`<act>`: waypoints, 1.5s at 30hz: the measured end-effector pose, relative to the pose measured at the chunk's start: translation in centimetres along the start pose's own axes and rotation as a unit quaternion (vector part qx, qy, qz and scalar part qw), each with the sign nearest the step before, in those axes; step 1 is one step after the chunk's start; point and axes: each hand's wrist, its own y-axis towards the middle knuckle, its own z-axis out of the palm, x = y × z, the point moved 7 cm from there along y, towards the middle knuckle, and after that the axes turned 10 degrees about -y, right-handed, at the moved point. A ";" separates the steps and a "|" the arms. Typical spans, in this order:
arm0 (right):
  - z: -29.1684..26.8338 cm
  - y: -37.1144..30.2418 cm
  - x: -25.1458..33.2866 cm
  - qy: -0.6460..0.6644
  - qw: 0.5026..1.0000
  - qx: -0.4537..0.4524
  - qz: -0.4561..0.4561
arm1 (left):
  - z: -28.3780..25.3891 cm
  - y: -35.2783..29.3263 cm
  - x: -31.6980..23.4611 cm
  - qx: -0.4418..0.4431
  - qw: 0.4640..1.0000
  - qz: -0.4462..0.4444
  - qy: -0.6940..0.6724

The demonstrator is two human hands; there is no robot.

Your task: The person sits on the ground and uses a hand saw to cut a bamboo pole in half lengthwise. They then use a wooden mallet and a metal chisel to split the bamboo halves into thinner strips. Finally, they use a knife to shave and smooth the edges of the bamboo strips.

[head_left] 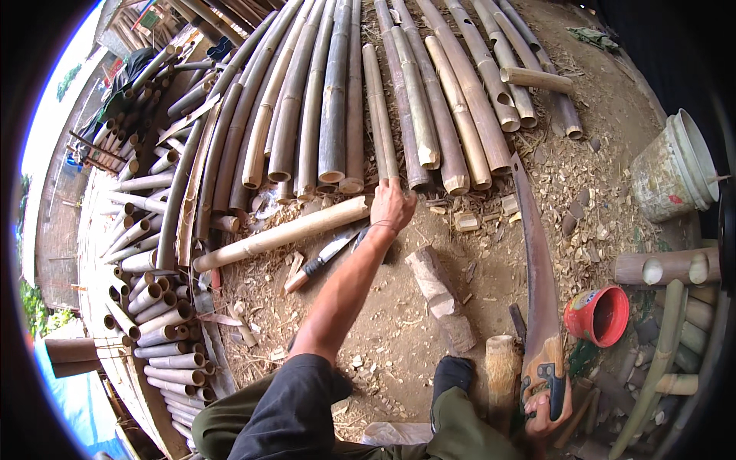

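Observation:
My left hand point(392, 208) reaches forward, its fingers closed around the near end of a slim bamboo pole point(377, 115) lying among the others. At the lower right my right hand point(549, 410) grips the wooden handle of a handsaw point(537, 284), whose long blade points away from me, tip near the pole ends. A shorter bamboo piece point(284, 234) lies aslant just left of my left hand. Below it rests a large knife point(322, 258) with a dark handle. A notched wood block point(441, 299) lies on the ground between my arms.
Long bamboo poles point(335, 100) fan out across the ground ahead. Cut tubes point(165, 310) are stacked on the left. To the right stand a red pail point(598, 316) and a stained white bucket point(675, 169). A short log point(502, 379) stands beside my foot, and wood chips litter the dirt.

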 end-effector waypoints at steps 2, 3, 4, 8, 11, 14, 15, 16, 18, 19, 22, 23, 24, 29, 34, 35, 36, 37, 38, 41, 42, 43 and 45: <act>0.0 1.5 -0.2 -0.004 0.999 -0.015 -0.029 | 2.3 3.1 -4.3 -0.031 0.997 0.074 0.012; -0.2 2.0 -0.3 -0.008 0.999 -0.030 -0.035 | 4.5 3.8 -6.9 0.017 0.994 0.098 0.035; -0.1 2.8 -0.3 -0.006 0.998 -0.040 -0.044 | 6.8 4.9 -8.7 0.047 0.990 0.129 0.022; 0.4 6.1 -0.9 -0.030 0.999 -0.035 -0.025 | 15.2 5.7 -15.0 0.091 0.942 0.268 0.181; 0.4 7.1 -1.6 -0.007 0.999 -0.038 0.020 | 17.9 9.9 -14.3 0.073 0.940 0.222 0.247; 0.0 7.7 -1.9 -0.002 0.998 -0.047 0.051 | 17.6 11.6 -15.6 0.037 0.958 0.220 0.180; -0.2 7.7 -2.1 0.003 0.997 -0.049 0.065 | 16.0 11.8 -16.0 0.062 0.977 0.172 0.105; -0.3 7.7 -2.1 0.010 0.996 -0.048 0.078 | 14.5 11.7 -15.9 0.087 0.988 0.121 0.032; -0.6 7.1 -2.2 0.030 0.992 -0.045 0.111 | 11.7 9.3 -13.3 0.085 0.982 -0.013 -0.166; -1.1 6.5 -2.2 0.046 0.989 -0.049 0.131 | 9.7 7.1 -13.2 0.063 0.958 -0.025 -0.278; -2.2 4.5 -2.1 0.077 0.986 -0.057 0.137 | 3.6 -2.5 -12.2 0.215 0.818 -0.059 -0.530; -2.5 4.1 -1.7 0.053 0.992 -0.062 0.098 | 2.2 -6.1 -10.8 0.241 0.789 -0.086 -0.558; -2.7 3.7 -1.3 0.030 0.996 -0.066 0.060 | 0.5 -9.5 -9.8 0.269 0.748 -0.079 -0.602; -4.3 -1.1 -0.4 0.027 0.999 -0.036 0.025 | -6.3 -26.1 -0.9 0.313 0.926 0.060 -0.205; -5.1 -5.9 1.3 0.054 0.995 -0.051 0.071 | -12.7 -35.6 11.6 0.326 0.909 0.155 0.210; -5.4 -6.8 1.4 0.051 0.994 -0.054 0.074 | -13.6 -36.6 12.7 0.334 0.892 0.126 0.278; -5.6 -7.8 1.4 0.049 0.994 -0.059 0.077 | -14.6 -36.6 13.4 0.341 0.868 0.099 0.346; -6.1 -8.7 1.2 0.048 0.992 -0.078 0.092 | -14.9 -36.8 12.3 0.354 0.857 0.091 0.364; -6.5 -9.6 1.2 0.028 0.992 -0.093 0.080 | -14.4 -36.5 10.9 0.367 0.845 0.084 0.381; -6.4 -11.2 2.6 -0.009 0.989 -0.139 0.040 | -10.7 -33.4 6.0 0.342 0.929 0.047 0.136; -6.6 -11.5 2.7 -0.021 0.989 -0.148 0.014 | -8.9 -32.5 5.2 0.344 0.936 0.001 0.081; -6.8 -11.6 2.5 -0.032 0.987 -0.157 -0.012 | -7.3 -31.8 4.1 0.333 0.939 0.019 0.085; -7.4 -11.9 2.7 -0.016 0.983 -0.185 -0.014 | -2.6 -31.9 4.0 0.350 0.934 0.029 0.062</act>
